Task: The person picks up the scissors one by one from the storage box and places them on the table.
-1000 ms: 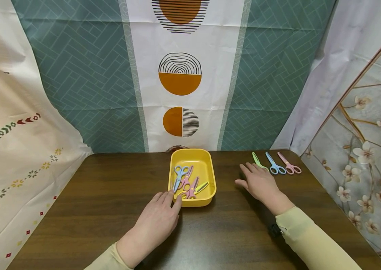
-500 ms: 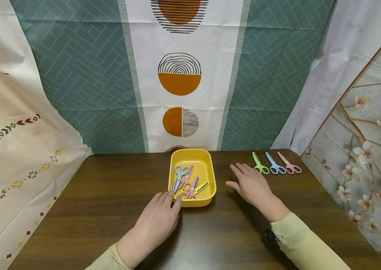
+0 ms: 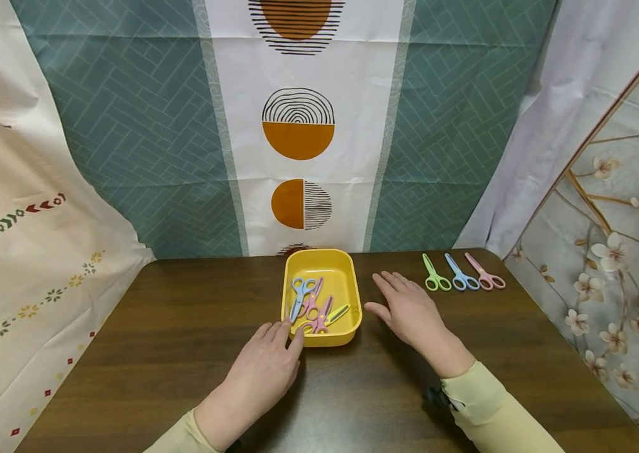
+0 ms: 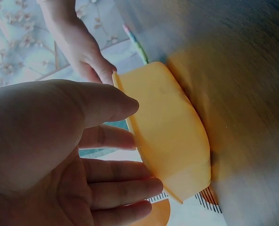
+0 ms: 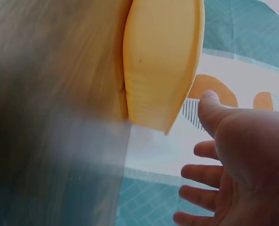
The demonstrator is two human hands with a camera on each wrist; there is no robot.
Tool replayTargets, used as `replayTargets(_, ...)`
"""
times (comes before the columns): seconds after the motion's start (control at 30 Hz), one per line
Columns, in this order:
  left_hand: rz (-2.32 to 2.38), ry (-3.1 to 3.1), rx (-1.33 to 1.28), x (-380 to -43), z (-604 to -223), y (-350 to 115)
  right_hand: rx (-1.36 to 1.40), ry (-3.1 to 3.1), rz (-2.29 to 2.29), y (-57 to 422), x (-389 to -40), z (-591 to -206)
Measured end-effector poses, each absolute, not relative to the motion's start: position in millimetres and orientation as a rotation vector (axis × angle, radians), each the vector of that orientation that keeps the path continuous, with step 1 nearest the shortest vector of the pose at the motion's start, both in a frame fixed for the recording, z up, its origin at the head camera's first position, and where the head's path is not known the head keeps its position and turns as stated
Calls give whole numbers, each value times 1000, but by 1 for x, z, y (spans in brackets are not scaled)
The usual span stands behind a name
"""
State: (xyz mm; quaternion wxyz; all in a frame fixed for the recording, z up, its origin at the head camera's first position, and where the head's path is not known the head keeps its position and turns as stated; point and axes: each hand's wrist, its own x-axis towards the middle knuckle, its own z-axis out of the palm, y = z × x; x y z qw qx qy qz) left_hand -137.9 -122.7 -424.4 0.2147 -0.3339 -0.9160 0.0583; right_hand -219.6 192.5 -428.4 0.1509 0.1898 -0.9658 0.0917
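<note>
A yellow tray [image 3: 325, 341] stands on the table, holding blue scissors [image 3: 297, 305], two pairs of pink scissors and a yellow pair [image 3: 339, 314] partly covered by a pink one. At its near left corner is my left hand [image 3: 259, 371], fingers fairly straight and fingertips at the rim; firm contact is hard to tell. My right hand [image 3: 410, 314] hovers just right of the tray, empty, fingers extended and thumb pointing toward it. Farther right, green scissors [image 3: 435, 281], blue scissors [image 3: 464, 282] and pink scissors [image 3: 489, 279] lie in a row.
The brown wooden table [image 3: 183, 314] ends at a patterned curtain [image 3: 302, 126] behind the tray. A cream cloth [image 3: 41, 251] hangs on the left side, a flowered cloth [image 3: 608, 283] on the right.
My right hand has moved left, away from the row of scissors and toward the tray, uncovering the green scissors' handles. My left hand and the tray have stayed in place.
</note>
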Motion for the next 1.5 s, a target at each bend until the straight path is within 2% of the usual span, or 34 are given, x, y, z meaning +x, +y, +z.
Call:
replayTargets(0.6,171,-2500,-933,-140,-428,-122,623,-2746,294,164,-209,-416)
replayTargets(1.5,168,-2486,-940,-141,-431,-122,796,-2761,280,116,-206,-420)
